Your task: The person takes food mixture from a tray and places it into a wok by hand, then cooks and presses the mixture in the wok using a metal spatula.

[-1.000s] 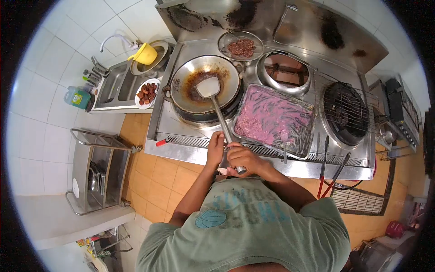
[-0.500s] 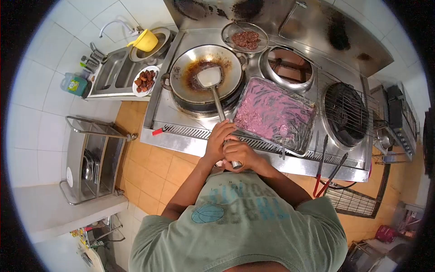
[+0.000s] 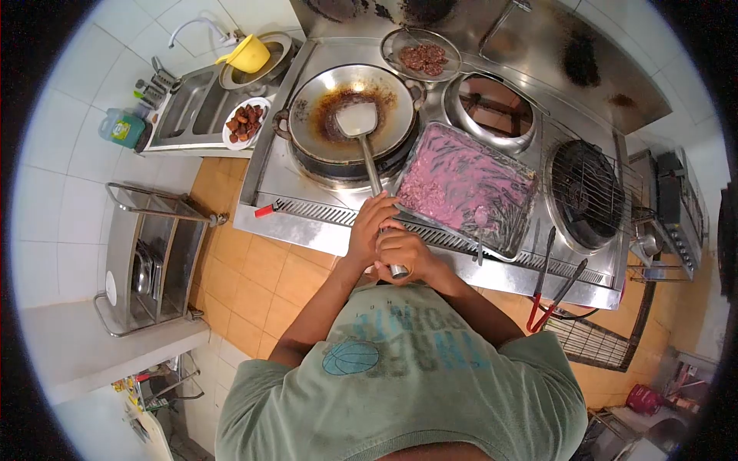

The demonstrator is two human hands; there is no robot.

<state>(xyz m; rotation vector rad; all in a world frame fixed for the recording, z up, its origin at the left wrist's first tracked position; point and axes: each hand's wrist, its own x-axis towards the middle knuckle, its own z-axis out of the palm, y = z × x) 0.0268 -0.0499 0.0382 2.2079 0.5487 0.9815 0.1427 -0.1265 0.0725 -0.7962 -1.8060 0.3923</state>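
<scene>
A long-handled wok spatula slants down from the wok toward my body. Its broad blade rests inside the wok, whose bottom is brown with oily residue. My left hand is closed on the upper part of the handle. Closer to my shirt, my right hand is wrapped around the handle's end, and the metal tip sticks out below it. To the right of my hands lies a tray of pink raw ground meat, with bare scraped streaks in it.
A strainer with browned meat sits behind the wok, beside a metal pot. Red-handled tongs hang over the front edge. A plate of brown chunks stands near the sink. A grill rack covers the right burner.
The camera view has shifted a little, so the stove sits slightly higher in the picture. Both hands keep their grip, and the spatula blade stays in about the same spot in the wok.
</scene>
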